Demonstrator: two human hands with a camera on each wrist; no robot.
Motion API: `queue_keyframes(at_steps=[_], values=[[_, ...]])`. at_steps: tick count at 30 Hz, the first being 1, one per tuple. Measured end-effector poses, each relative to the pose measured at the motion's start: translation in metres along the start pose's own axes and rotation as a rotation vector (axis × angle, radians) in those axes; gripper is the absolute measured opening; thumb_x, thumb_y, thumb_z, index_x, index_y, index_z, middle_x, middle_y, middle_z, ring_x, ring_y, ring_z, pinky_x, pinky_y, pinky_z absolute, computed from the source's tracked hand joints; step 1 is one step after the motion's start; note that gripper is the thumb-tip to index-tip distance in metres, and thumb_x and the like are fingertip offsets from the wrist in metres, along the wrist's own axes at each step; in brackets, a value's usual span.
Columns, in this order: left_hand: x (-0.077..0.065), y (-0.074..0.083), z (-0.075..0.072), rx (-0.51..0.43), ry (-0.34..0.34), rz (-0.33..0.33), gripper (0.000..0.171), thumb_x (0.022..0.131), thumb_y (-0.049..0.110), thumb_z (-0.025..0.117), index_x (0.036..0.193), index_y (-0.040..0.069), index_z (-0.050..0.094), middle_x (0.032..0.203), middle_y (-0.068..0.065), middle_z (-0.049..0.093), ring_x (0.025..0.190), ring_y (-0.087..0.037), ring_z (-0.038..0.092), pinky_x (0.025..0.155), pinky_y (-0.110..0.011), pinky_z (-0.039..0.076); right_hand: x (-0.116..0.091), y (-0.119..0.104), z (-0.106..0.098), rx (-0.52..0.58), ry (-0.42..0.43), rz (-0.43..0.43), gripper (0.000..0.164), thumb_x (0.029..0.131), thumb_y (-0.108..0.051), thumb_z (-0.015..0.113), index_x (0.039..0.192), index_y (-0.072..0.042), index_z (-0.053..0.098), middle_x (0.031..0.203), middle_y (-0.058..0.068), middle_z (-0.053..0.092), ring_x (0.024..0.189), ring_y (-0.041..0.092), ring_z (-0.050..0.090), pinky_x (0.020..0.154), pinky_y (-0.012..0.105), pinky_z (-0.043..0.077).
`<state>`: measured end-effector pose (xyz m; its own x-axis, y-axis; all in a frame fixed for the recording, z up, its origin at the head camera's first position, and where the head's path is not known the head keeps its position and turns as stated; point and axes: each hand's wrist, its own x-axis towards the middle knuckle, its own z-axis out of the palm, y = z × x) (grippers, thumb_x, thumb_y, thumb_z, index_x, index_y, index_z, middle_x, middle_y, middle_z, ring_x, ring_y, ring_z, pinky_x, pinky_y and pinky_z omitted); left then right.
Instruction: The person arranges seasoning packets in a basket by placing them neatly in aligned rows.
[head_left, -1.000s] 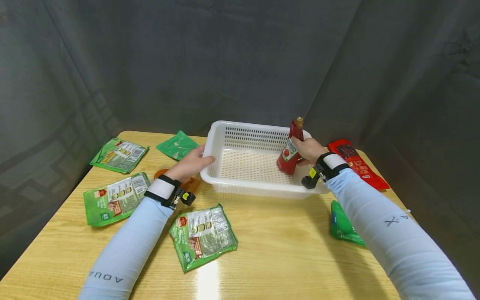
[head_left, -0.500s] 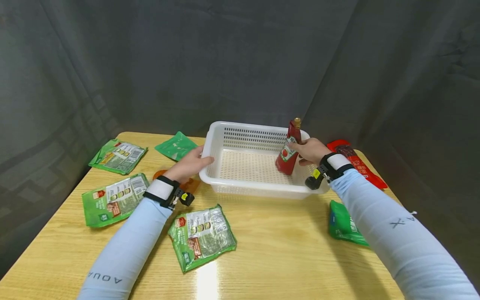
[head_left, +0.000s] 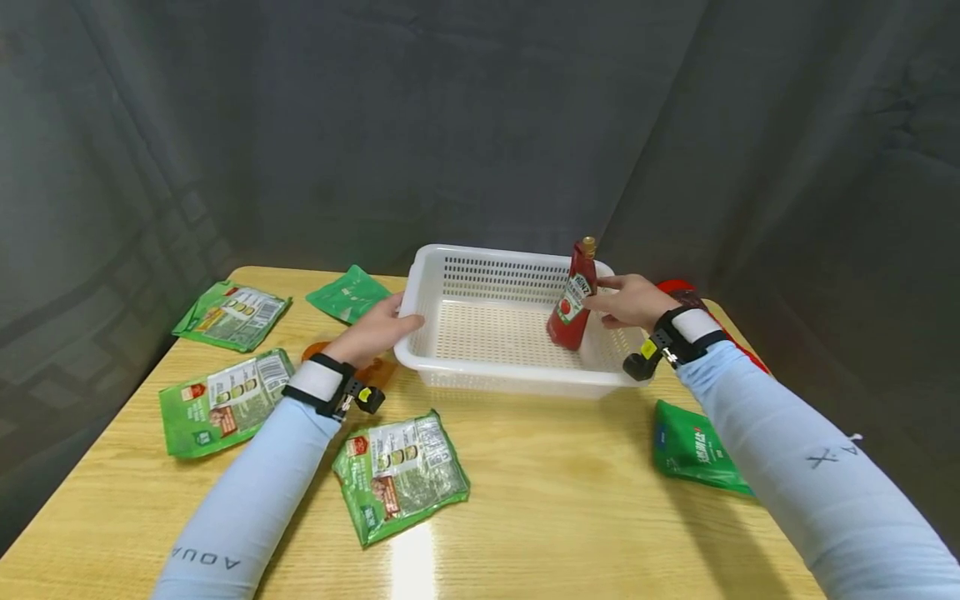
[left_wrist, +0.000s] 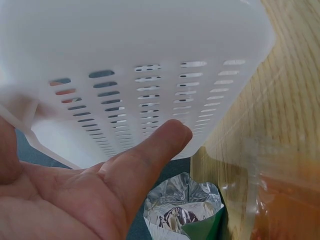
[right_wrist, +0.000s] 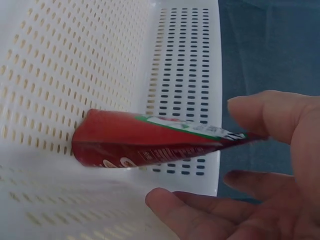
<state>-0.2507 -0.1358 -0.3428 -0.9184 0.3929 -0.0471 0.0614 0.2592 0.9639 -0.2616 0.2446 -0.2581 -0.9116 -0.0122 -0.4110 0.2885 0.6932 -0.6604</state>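
A white perforated basket (head_left: 517, 375) sits toward the back of the table. My left hand (head_left: 375, 333) holds its left end, thumb over the rim; the left wrist view shows a finger (left_wrist: 155, 150) laid along the outer wall (left_wrist: 125, 40). Inside the basket's right part, a red Heinz ketchup pouch (head_left: 573, 300) with a gold cap stands upright, leaning slightly. Beside it is my right hand (head_left: 633, 302), its fingers spread. From the right wrist, the thumb and fingers of that hand (right_wrist: 280, 200) appear apart around the pouch (right_wrist: 140, 140).
Green-printed packets (head_left: 228, 315), (head_left: 225, 404), (head_left: 405, 475) lie at left and front. Behind the left hand are a green pouch (head_left: 348, 293) and an orange packet (head_left: 378, 371). At right lie another green pouch (head_left: 693, 446) and a partly hidden red packet (head_left: 675, 287).
My right hand has loosened its hold on the ketchup pouch and drawn off to the right, leaving the pouch standing in the basket. My left hand stays on the basket's end.
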Motion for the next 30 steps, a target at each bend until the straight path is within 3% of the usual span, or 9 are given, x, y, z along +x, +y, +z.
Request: queue_keyframes(at_steps=[10, 18, 24, 30], values=[[-0.001, -0.001, 0.000, 0.013, 0.006, -0.014, 0.061, 0.102, 0.014, 0.049, 0.156, 0.003, 0.023, 0.145, -0.028, 0.043, 0.118, -0.044, 0.056, 0.088, -0.052, 0.053, -0.017, 0.009, -0.011, -0.072, -0.030, -0.073, 0.081, 0.095, -0.029, 0.067, 0.158, -0.007, 0.022, 0.146, 0.025, 0.041, 0.118, 0.041, 0.050, 0.102, 0.048, 0.045], [-0.002, 0.002, -0.001, 0.019, 0.001, -0.018, 0.062, 0.102, 0.015, 0.049, 0.157, 0.004, 0.021, 0.146, -0.028, 0.042, 0.118, -0.044, 0.056, 0.087, -0.051, 0.053, -0.038, 0.021, -0.029, -0.062, 0.022, -0.151, 0.074, 0.097, -0.032, 0.065, 0.156, -0.007, 0.029, 0.149, 0.024, 0.039, 0.121, 0.041, 0.054, 0.097, 0.042, 0.048], [-0.002, 0.001, 0.000, 0.020, 0.004, -0.025, 0.062, 0.102, 0.016, 0.050, 0.157, 0.005, 0.022, 0.145, -0.027, 0.043, 0.117, -0.043, 0.057, 0.086, -0.051, 0.054, -0.050, 0.037, -0.048, -0.068, 0.168, -0.211, 0.061, 0.099, -0.032, 0.061, 0.149, -0.002, 0.041, 0.141, 0.026, 0.048, 0.114, 0.041, 0.060, 0.090, 0.038, 0.051], [-0.002, -0.002, -0.001, 0.003, -0.004, -0.014, 0.061, 0.103, 0.015, 0.049, 0.157, 0.006, 0.021, 0.145, -0.028, 0.043, 0.117, -0.043, 0.057, 0.085, -0.051, 0.054, -0.060, 0.061, -0.064, -0.051, 0.318, -0.210, 0.049, 0.100, -0.033, 0.059, 0.139, -0.004, 0.053, 0.133, 0.023, 0.058, 0.105, 0.033, 0.066, 0.080, 0.027, 0.055]])
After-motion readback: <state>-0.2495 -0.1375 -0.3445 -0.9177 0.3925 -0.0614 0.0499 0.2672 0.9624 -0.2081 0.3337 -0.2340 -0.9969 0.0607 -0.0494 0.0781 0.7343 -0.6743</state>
